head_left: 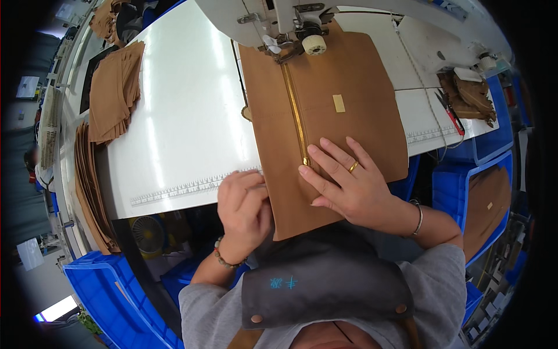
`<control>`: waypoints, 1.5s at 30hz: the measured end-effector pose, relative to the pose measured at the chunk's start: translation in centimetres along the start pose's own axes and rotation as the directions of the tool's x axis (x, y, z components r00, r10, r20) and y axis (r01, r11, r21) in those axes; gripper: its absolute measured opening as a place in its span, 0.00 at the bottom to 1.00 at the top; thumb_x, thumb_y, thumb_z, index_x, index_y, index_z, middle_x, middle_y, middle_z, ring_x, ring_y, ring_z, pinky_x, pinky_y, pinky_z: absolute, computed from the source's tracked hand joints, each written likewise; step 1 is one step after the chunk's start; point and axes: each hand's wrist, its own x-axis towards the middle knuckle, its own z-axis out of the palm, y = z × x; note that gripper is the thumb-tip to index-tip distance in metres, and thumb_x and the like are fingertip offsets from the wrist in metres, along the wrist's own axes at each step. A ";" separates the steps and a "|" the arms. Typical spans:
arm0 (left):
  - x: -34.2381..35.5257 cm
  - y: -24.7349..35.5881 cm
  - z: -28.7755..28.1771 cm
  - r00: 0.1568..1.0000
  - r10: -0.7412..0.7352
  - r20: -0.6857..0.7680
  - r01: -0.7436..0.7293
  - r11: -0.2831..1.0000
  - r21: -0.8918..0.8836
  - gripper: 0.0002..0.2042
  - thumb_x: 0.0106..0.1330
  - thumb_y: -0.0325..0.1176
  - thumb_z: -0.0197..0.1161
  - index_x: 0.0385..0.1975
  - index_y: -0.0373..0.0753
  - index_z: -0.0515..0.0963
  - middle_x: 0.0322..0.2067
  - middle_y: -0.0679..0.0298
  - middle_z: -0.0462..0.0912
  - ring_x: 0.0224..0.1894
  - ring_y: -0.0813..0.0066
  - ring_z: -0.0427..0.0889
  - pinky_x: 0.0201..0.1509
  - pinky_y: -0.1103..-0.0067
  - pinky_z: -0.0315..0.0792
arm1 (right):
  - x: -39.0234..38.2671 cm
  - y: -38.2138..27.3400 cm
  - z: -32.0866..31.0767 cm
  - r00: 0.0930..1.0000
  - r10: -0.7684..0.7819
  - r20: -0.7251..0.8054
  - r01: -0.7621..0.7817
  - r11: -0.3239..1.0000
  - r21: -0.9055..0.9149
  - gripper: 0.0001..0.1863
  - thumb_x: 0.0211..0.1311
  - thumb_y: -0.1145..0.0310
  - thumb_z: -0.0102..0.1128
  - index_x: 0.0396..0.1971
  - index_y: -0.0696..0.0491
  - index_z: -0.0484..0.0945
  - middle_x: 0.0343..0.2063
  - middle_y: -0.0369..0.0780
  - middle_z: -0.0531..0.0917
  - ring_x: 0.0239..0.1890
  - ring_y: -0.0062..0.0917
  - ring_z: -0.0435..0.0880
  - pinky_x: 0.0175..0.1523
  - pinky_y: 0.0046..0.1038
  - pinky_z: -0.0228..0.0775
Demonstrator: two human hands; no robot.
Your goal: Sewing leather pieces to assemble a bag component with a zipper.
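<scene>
A brown leather-like panel point(360, 134) with a gold-toothed zipper point(294, 110) lies under the sewing machine head point(279, 23). Its near end hangs over the table's front edge. My right hand point(349, 180) rests flat on the panel, fingers spread, its fingertips beside the zipper pull point(306, 161) at the near end of the zipper. Against the panel's left edge, my left hand point(244, 206) is closed with curled fingers; what they hold, if anything, is hidden. A small pale yellow patch point(339, 103) sits on the panel right of the zipper. The presser foot meets the zipper's far end.
Stacked brown pieces point(119, 93) lie at the white table's point(186, 116) far left, and more point(93, 186) hang below. Red-handled snips point(452, 116) lie at right near a dark brown bundle point(468, 96). Blue bins point(116, 291) stand at left and right; the right bin point(459, 186) holds a brown panel.
</scene>
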 end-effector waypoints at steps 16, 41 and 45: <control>7.9 -1.5 0.8 0.942 0.077 0.326 -0.105 0.992 0.069 0.35 0.52 0.46 0.79 0.60 0.36 0.80 0.64 0.57 0.81 0.67 0.52 0.78 0.70 0.61 0.72 | 2.3 4.4 -2.2 0.988 -0.132 0.086 0.107 0.963 0.248 0.31 0.60 0.50 0.69 0.58 0.56 0.80 0.58 0.44 0.80 0.60 0.40 0.78 0.63 0.44 0.72; 9.3 -0.8 1.2 0.904 0.126 0.408 -0.182 0.978 0.101 0.43 0.49 0.53 0.73 0.62 0.26 0.77 0.65 0.54 0.77 0.56 0.60 0.77 0.62 0.69 0.76 | 5.3 7.1 -2.0 0.994 -0.103 0.045 0.105 0.993 -0.059 0.45 0.43 0.38 0.73 0.55 0.57 0.82 0.59 0.42 0.82 0.60 0.34 0.79 0.71 0.46 0.66; 9.7 -0.9 1.2 0.916 0.115 0.384 -0.161 0.983 0.089 0.42 0.45 0.50 0.78 0.61 0.31 0.78 0.64 0.58 0.79 0.53 0.59 0.80 0.59 0.71 0.77 | 5.6 7.3 -1.9 0.993 -0.111 0.043 0.113 0.992 -0.062 0.44 0.44 0.38 0.72 0.55 0.57 0.81 0.59 0.43 0.82 0.60 0.35 0.79 0.71 0.46 0.66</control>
